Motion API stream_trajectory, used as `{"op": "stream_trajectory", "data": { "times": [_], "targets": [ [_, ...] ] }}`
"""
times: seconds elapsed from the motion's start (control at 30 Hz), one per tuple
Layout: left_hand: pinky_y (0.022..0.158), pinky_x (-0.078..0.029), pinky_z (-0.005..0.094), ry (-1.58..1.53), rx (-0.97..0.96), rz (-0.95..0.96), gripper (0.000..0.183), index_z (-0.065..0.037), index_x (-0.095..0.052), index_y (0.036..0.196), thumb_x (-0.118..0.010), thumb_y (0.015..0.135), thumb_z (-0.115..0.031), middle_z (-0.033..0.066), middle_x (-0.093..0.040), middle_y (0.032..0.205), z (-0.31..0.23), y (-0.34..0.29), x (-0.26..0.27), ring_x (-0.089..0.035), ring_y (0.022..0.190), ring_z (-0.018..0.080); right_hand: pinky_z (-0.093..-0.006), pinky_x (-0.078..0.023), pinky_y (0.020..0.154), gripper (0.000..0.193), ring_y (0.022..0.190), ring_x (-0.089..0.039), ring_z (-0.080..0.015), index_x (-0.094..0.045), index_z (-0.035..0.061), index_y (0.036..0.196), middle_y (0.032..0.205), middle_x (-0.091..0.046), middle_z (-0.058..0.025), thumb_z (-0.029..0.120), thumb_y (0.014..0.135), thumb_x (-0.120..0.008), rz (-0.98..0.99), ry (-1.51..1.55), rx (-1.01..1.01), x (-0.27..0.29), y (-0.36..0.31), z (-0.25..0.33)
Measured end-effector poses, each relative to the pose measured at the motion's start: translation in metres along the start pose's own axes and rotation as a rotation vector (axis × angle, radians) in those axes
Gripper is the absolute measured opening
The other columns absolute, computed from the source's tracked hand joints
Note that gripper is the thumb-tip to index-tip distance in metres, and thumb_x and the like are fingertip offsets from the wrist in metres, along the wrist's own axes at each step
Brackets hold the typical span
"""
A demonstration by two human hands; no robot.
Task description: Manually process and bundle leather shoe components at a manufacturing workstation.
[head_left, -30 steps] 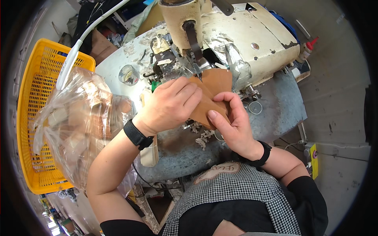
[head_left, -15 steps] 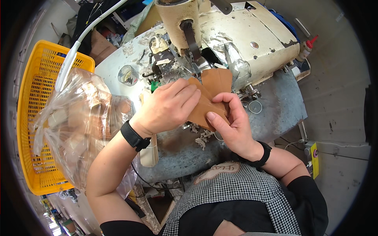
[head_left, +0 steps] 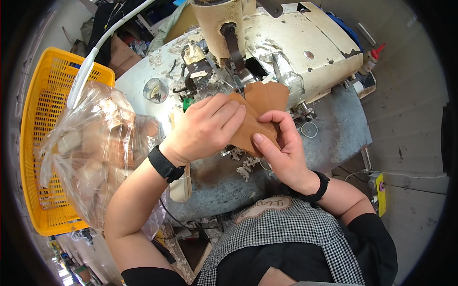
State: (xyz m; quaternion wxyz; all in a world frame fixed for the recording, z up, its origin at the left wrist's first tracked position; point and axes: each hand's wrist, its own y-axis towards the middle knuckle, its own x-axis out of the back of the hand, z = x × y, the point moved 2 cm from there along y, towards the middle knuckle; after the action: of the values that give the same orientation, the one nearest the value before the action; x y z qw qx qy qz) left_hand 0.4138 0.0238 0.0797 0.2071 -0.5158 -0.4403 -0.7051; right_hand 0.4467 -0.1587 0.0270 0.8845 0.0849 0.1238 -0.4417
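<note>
Two hands work over one tan leather piece [head_left: 260, 112], a flat cut shape with a notched upper edge, held just in front of the needle area of a single old cream-painted sewing machine [head_left: 286, 52]. The left hand [head_left: 205, 128] lies across the near left part of the piece, its grip closed lightly with fingers flat on top and the thumb hidden beneath. The right hand [head_left: 281, 148] pinches the lower right edge, thumb on the upper face and fingers curled behind, so its grip is closed on the same piece. Each wrist bears one black band. The machine stands on a worn grey-blue tabletop [head_left: 329, 138], stained and chipped, with a bare concrete floor [head_left: 410, 109] to the right. On the person's left sits one yellow plastic crate [head_left: 38, 143], and one clear plastic bag [head_left: 95, 152] of brown cut pieces leans against it, touching the left forearm. One white lamp arm [head_left: 95, 57] bends across the crate's upper corner. One small red-capped bottle [head_left: 369, 57] stands at the machine's far right end. One thin ring [head_left: 309, 129] lies on the tabletop just beside the right hand. The left hand covers much of the leather and the machine bed beneath it.
</note>
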Motion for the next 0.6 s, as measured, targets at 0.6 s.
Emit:
{"op": "stream_trajectory", "data": {
  "times": [0.6],
  "targets": [
    [0.073, -0.056, 0.0348, -0.012, -0.007, -0.016, 0.045, 0.004, -0.064, 0.108, -0.064, 0.066, -0.009, 0.0134, -0.065, 0.105, -0.0014, 0.0013, -0.0002, -0.063, 0.090, 0.0276, -0.0210, -0.050, 0.070, 0.031, 0.085, -0.058, -0.0053, -0.047, 0.0036, 0.119, 0.099, -0.059, -0.0036, 0.005, 0.093, -0.063, -0.027, -0.029, -0.005, 0.0031, 0.0017, 0.0016]
  ]
}}
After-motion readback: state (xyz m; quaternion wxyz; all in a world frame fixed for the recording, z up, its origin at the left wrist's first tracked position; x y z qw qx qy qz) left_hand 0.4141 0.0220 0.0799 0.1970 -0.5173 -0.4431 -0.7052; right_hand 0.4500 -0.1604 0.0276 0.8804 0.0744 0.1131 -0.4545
